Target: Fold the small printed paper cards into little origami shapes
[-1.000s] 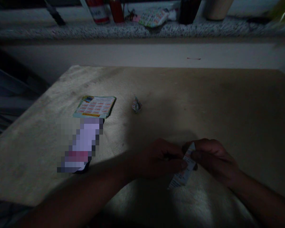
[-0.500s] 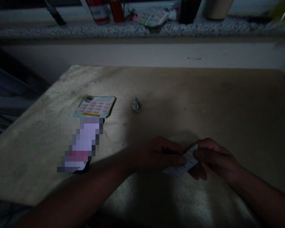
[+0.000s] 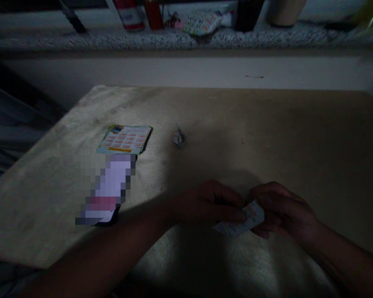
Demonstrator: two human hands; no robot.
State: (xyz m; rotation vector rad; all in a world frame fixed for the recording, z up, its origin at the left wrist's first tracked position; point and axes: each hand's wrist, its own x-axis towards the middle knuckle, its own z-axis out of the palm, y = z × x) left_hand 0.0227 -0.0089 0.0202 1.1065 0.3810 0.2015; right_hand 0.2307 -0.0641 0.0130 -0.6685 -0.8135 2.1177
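1. Currently we're leaving the phone (image 3: pixel 110 186) lying at the left of the table (image 3: pixel 313 145), well apart from both hands; no need to be reaching there.
2. The card stack (image 3: pixel 124 139) is lying flat just beyond it, printed face up. We're not needing it for this fold.
3. The small crumpled-looking piece (image 3: pixel 179 139) is sitting alone right of the stack. We're giving it room, since a sleeve or knuckle could be knocking it.
4. Our left hand (image 3: pixel 209 203) is pinching closed, thumb on top, fingers curling under. It's gripping the folded paper (image 3: pixel 240 224), so we're treating this side as the anchor: firm, not crushing.
5. That paper is hanging between the hands, slanting, near edge of the table, pointed end to the left. We should be lining edges up before pressing; light's poor, so we're trusting touch.
6. Our right hand (image 3: pixel 287 209) is curling loosely, fingers touching the paper's right end. We can't tell if it's pinching. Ideally we're running the thumb along the crease, evenly, without tugging against the left.
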